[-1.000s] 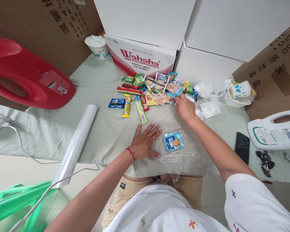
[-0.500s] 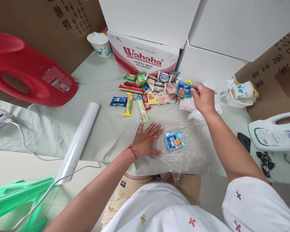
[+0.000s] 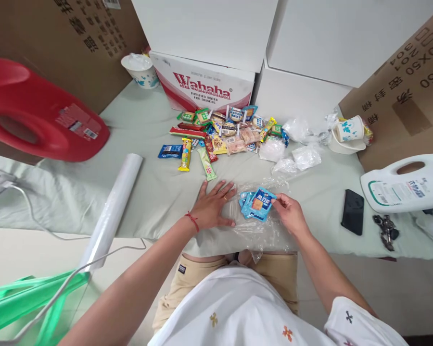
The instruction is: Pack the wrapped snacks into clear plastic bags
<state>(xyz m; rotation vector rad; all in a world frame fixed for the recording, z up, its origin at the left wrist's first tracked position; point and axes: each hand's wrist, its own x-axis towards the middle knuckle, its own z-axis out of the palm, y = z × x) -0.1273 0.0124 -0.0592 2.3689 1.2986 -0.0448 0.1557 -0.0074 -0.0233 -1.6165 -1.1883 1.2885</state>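
Observation:
My left hand (image 3: 211, 205) lies flat with fingers spread on the cloth, its fingertips at the left edge of a clear plastic sheet (image 3: 270, 239). My right hand (image 3: 290, 211) pinches the right corner of a blue snack packet (image 3: 261, 203) printed with a picture of food. That packet rests over similar blue packets (image 3: 245, 204) on the plastic, which it partly hides. Beyond my hands lies a pile of wrapped snacks (image 3: 234, 143), with a green-wrapped bar (image 3: 206, 163) closest to my left fingers.
Crumpled clear plastic (image 3: 306, 157) lies right of the snacks. A plastic film roll (image 3: 113, 206) and a red jug (image 3: 43, 110) are on the left. At the right are a phone (image 3: 352, 212), keys (image 3: 387, 232) and a white detergent bottle (image 3: 407, 185). A Wahaha carton (image 3: 205, 84) stands behind.
My right hand has come down and toward me from the snack pile, bringing the blue packet onto the others on the plastic. My left hand stays flat on the cloth.

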